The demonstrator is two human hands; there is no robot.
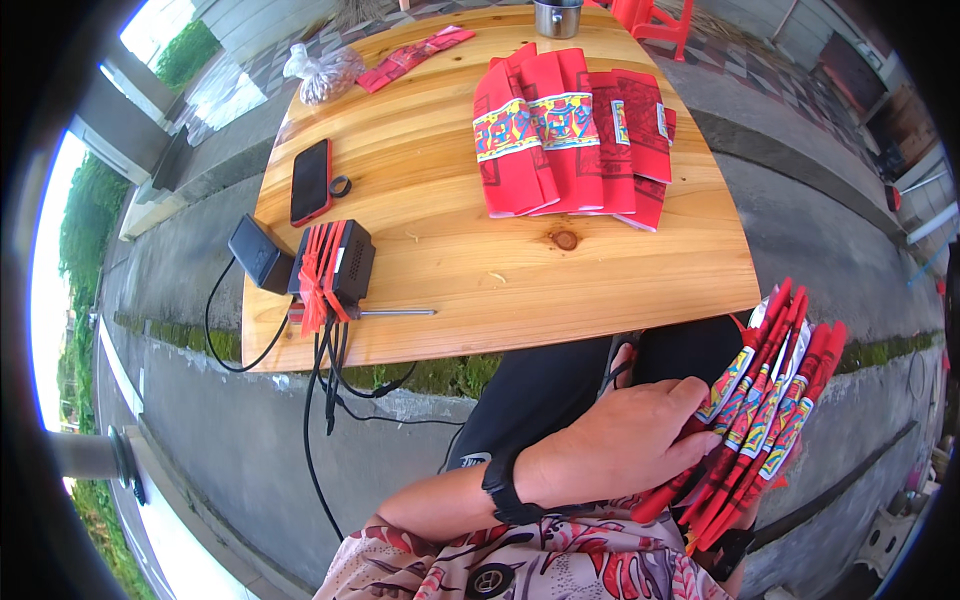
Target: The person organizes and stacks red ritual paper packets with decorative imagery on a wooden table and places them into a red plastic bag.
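Several folded red paper packets with colourful printed bands [757,420] are held upright in a fanned stack at the lower right, beyond the table's edge. My left hand [622,442], with a black band at the wrist, pinches the near side of this stack between thumb and fingers. Mostly hidden behind the packets, my right hand [784,457] supports them from the far side. More red packets [555,142] lie overlapping on the wooden table [450,262]. A flat red strip or packet [416,58] lies at the table's far side.
On the table are a tied clear plastic bag [326,73], a phone [311,182], a black ring [340,186], a metal cup [558,18] and a screwdriver [397,312]. A black device tied with red cord [334,262] has cables hanging over the edge. A red plastic stool [660,22] stands behind.
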